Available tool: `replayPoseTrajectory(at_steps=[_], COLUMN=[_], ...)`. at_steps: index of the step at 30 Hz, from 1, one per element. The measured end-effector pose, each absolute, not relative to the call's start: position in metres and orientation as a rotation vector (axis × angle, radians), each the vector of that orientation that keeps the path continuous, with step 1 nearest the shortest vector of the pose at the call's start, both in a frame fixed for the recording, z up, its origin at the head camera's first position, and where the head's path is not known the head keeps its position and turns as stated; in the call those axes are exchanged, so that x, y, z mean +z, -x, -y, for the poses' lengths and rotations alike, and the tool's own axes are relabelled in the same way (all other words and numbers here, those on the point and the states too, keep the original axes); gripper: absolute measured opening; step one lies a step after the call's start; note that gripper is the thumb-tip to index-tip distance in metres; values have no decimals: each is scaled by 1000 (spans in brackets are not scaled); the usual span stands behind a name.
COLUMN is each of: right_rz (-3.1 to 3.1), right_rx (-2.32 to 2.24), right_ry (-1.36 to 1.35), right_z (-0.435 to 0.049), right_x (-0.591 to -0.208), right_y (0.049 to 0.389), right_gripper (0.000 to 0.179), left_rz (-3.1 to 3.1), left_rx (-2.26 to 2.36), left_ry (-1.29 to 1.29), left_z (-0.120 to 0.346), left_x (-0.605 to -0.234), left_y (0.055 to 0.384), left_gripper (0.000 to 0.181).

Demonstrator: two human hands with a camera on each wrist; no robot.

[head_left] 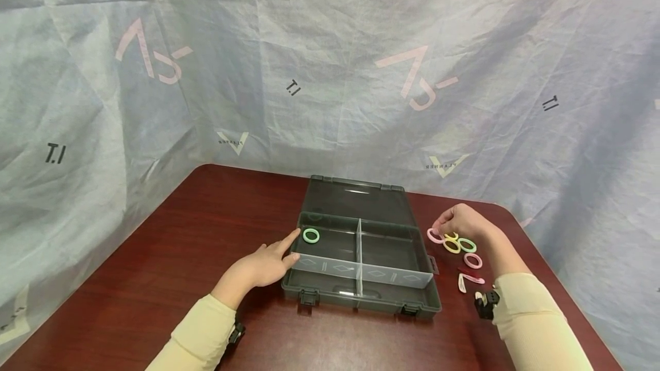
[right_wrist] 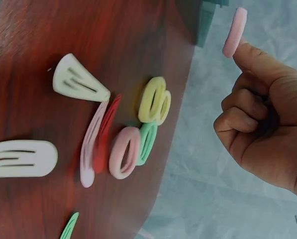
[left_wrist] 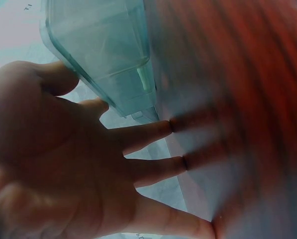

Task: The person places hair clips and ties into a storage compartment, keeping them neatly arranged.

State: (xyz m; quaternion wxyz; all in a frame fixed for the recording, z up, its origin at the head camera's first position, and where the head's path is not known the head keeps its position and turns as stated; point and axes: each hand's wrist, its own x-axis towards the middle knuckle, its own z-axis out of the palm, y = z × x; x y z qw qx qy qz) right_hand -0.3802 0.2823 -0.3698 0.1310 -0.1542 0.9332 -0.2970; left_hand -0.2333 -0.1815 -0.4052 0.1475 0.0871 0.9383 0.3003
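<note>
Between thumb and fingertips my right hand [head_left: 460,221] pinches a pink hair tie [right_wrist: 235,32], raised over the table right of the organizer box. My left hand [head_left: 265,265] is spread at the box's left wall; in the left wrist view its thumb and index finger are at the wall's edge and the other fingertips meet the table. The grey see-through organizer box [head_left: 361,305] has its lid [head_left: 356,202] folded back. A green hair tie [head_left: 311,236] lies in its back left compartment. Beside my right hand are yellow hair ties [head_left: 451,245], another green hair tie [head_left: 467,245] and another pink one [head_left: 472,260].
Nearer the front right lie a red hair clip [right_wrist: 104,134], a pink hair clip [right_wrist: 92,144], white hair clips [right_wrist: 24,158] and a green clip [right_wrist: 69,226]. White dividers [head_left: 361,268] split the box. A grey sheet [head_left: 330,73] hangs behind the dark red table [head_left: 227,216].
</note>
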Motion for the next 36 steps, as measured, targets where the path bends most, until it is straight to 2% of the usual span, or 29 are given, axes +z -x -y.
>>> replayPoseTrajectory(at_steps=[21,31,36], right_rz=[-2723,-2731,-2705], right_rx=[-900,-902,-915], right_ry=[519,602,649], right_z=[-236,-211,-197], right_x=[-346,-343,-344], right_y=[388,397,400], right_gripper=[19,13,15], left_rz=[-2717,-2723,-2718], left_rx=[842,839,847], left_ry=[-257,-253,-260], left_z=[182,182,181], left_x=[-406,-408,-407], left_y=[233,234,233], left_gripper=[64,64,63])
